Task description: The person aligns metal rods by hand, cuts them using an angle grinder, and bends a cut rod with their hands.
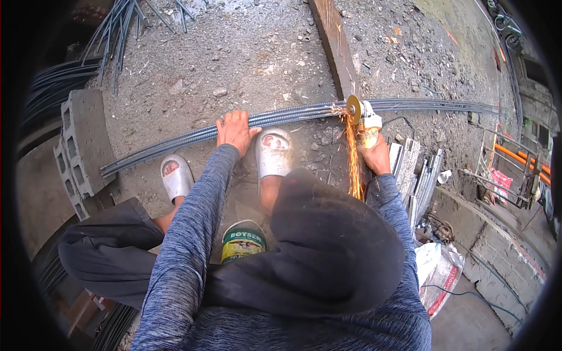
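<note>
A bundle of ribbed steel rebars (293, 114) runs from left to right in front of me. My left hand (235, 130) is closed over the bundle left of its middle, its fingers reaching across the bars. In my right hand (376, 155) is an angle grinder (369, 124), gripped around its body. The grinder's cutting disc (353, 109) is against the bars, and orange sparks (353, 158) stream from the contact down toward me. The exact cut is hidden by glare and sparks.
Hollow concrete blocks (88, 140) stand by the bars' left end. A timber beam (335, 47) reaches the bundle from behind. My sandalled foot (274, 153) is close to the bars. Nearby are a paint bucket (243, 240), stacked metal pieces (410, 172) and more rebar (120, 35).
</note>
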Available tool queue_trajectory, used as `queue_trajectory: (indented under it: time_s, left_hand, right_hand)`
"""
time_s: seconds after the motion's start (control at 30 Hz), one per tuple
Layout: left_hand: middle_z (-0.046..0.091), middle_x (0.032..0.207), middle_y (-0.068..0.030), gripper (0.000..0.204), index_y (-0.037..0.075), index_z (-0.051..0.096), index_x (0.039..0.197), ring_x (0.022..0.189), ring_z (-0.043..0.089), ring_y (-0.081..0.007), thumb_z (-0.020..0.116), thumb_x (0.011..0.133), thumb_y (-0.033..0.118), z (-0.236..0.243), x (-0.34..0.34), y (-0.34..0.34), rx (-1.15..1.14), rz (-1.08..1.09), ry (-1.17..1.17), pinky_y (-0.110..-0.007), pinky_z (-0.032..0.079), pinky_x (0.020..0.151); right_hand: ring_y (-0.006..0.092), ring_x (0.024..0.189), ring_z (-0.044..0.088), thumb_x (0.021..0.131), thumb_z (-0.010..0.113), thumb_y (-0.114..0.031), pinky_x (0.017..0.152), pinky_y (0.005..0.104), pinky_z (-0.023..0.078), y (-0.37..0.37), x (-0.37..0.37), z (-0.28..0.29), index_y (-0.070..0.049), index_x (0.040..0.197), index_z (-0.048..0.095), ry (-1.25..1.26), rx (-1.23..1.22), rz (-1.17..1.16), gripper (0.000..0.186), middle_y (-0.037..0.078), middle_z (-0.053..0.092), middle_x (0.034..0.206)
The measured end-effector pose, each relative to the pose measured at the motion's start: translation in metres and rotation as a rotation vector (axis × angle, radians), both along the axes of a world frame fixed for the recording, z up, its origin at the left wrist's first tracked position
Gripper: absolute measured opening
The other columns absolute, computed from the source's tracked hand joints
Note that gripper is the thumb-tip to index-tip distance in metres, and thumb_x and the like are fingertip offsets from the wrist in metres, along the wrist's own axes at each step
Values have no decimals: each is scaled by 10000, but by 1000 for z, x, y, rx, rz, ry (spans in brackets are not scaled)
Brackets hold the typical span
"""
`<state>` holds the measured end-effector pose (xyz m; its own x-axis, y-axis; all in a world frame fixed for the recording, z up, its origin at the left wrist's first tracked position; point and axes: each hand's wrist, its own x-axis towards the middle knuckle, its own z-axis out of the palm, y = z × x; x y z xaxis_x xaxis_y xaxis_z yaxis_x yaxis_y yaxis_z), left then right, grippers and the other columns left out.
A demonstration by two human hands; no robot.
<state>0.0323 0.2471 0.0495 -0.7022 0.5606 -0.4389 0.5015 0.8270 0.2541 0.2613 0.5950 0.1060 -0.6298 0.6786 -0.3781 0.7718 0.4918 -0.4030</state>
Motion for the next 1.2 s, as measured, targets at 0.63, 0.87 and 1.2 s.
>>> queue_trajectory:
  time_s: [0.63,0.87,1.2]
  left_hand:
    - [550,1237,-118,529,83,526,1240,1258,483,-299,613,945,513,2,-2,-3,-16,-2,-10,-531,358,1012]
    - [556,1231,-115,526,83,530,1237,1252,489,-296,620,944,509,2,-2,-4,-4,6,-17,-533,356,1018]
    - [563,1230,-111,543,85,532,1246,1243,497,-291,607,944,530,2,-1,0,-16,0,-18,-531,359,1013]
  right_hand:
    - [376,936,712,715,784,-208,832,427,550,6,-22,-5,57,1074,607,14,-45,-9,480,255,716,994]
    - [376,940,711,692,812,-191,842,431,548,0,-18,-9,54,1097,600,32,-34,-42,518,248,718,1008]
    - [337,894,714,705,775,-202,812,424,552,7,4,-14,40,1091,602,101,-52,24,487,229,718,982]
